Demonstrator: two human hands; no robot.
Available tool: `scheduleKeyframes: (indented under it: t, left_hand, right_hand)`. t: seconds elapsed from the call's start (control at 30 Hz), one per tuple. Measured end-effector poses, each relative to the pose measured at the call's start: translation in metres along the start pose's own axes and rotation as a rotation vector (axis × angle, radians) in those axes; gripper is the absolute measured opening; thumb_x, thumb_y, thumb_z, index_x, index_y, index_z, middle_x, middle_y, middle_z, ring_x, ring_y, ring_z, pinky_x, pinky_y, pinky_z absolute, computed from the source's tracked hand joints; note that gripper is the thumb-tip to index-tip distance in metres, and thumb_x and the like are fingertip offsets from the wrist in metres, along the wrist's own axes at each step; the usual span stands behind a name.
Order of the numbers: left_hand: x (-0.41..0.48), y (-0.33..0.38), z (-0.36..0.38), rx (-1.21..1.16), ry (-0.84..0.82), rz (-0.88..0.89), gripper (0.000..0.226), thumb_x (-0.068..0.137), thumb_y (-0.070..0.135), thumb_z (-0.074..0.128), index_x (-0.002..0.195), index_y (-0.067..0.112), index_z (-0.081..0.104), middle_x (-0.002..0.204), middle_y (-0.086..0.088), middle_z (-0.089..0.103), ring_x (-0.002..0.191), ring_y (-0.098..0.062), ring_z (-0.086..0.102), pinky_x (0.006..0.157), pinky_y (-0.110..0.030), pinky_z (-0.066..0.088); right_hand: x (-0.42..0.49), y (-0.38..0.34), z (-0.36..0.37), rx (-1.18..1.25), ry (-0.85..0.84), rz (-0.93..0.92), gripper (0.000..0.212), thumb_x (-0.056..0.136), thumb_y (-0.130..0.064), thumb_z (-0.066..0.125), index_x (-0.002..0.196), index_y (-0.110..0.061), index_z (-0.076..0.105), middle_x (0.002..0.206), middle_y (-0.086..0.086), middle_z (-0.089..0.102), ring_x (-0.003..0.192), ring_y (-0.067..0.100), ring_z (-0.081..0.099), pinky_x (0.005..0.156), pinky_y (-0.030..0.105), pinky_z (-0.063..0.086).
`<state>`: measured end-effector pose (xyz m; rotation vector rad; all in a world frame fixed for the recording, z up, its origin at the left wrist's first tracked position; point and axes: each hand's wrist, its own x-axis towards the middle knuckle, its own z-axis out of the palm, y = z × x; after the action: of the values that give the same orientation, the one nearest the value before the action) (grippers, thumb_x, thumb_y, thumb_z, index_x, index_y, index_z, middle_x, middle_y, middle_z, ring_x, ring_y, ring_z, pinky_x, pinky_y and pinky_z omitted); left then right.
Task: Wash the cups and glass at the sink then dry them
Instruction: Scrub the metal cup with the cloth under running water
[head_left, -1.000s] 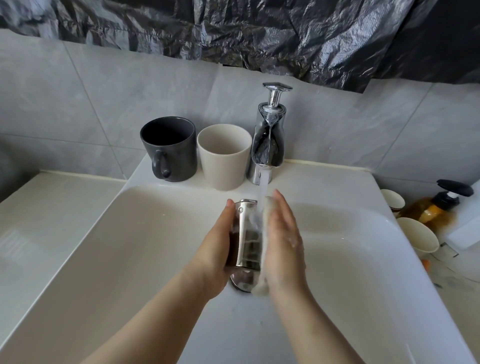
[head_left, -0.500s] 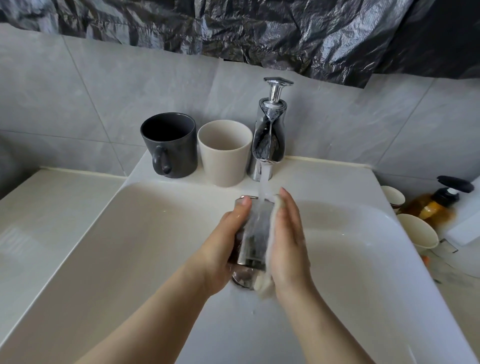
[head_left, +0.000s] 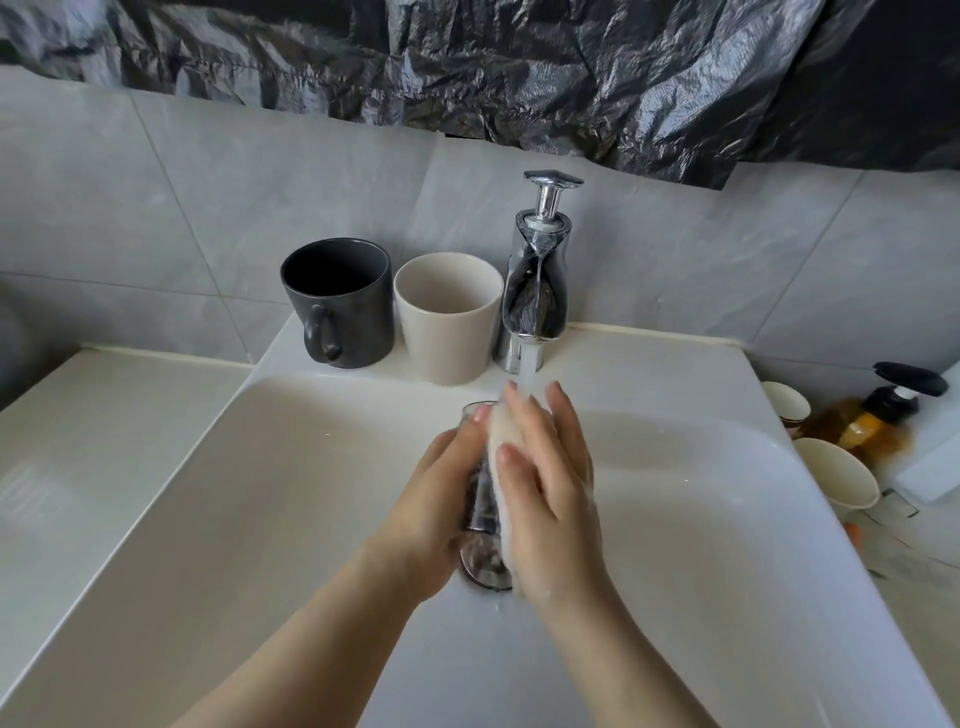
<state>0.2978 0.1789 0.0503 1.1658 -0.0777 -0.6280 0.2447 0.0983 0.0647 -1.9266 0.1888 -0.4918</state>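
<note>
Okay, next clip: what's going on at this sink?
A person is washing a glass under the running tap. The left hand grips the glass over the sink, while the right hand holds a pale sponge against its side, in the stream of water. A dark mug and a beige cup stand on the ledge beside the tap, neither in hand.

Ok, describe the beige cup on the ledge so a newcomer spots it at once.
Find the chrome tap behind the white sink. Just left of it on the ledge stands the beige cup. Unlike the dark grey mug beside it, it shows no handle.
</note>
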Motion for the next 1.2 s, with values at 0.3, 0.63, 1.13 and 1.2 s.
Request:
scheduleKeyframes:
  t: [0.3, 0.63, 1.13, 1.2]
  left_hand:
    - [-0.003, 0.0, 0.004, -0.054, -0.005, -0.035, 0.073, 0.076, 0.062, 0.066, 0.126, 0.01, 0.059, 0.123, -0.015, 0.065, 0.112, -0.027, 0.064, 0.098, -0.041, 0.048]
    - [-0.005, 0.001, 0.006, -0.091, -0.005, -0.029, 0.067, 0.08, 0.059, 0.052, 0.12, 0.008, 0.065, 0.117, -0.015, 0.068, 0.109, -0.027, 0.065, 0.096, -0.039, 0.048]
    - [-0.001, 0.004, -0.003, -0.073, 0.008, -0.039, 0.055, 0.09, 0.057, 0.042, 0.105, 0.013, 0.072, 0.093, -0.009, 0.073, 0.08, -0.021, 0.071, 0.063, -0.027, 0.053]
    - [-0.003, 0.004, -0.002, -0.077, -0.006, -0.063, 0.053, 0.09, 0.058, 0.043, 0.091, 0.018, 0.078, 0.093, -0.007, 0.074, 0.082, -0.021, 0.072, 0.073, -0.034, 0.053]
  right_hand:
    - [0.005, 0.001, -0.006, 0.196, 0.019, 0.145, 0.028, 0.097, -0.036, 0.043, 0.109, -0.061, 0.042, 0.142, -0.03, 0.032, 0.133, -0.011, 0.027, 0.112, 0.017, 0.023]
    - [0.006, 0.005, -0.005, 0.306, 0.02, 0.198, 0.029, 0.098, -0.033, 0.047, 0.101, -0.061, 0.052, 0.131, -0.039, 0.04, 0.128, -0.015, 0.034, 0.11, 0.017, 0.024]
    - [0.001, -0.003, -0.002, 0.345, -0.035, 0.136, 0.03, 0.088, -0.039, 0.049, 0.099, -0.067, 0.053, 0.133, -0.041, 0.033, 0.127, -0.023, 0.026, 0.11, 0.022, 0.029]
    - [0.006, -0.001, -0.004, 0.483, 0.041, 0.214, 0.023, 0.089, -0.044, 0.055, 0.105, -0.06, 0.059, 0.127, -0.034, 0.051, 0.125, -0.007, 0.044, 0.109, 0.03, 0.035]
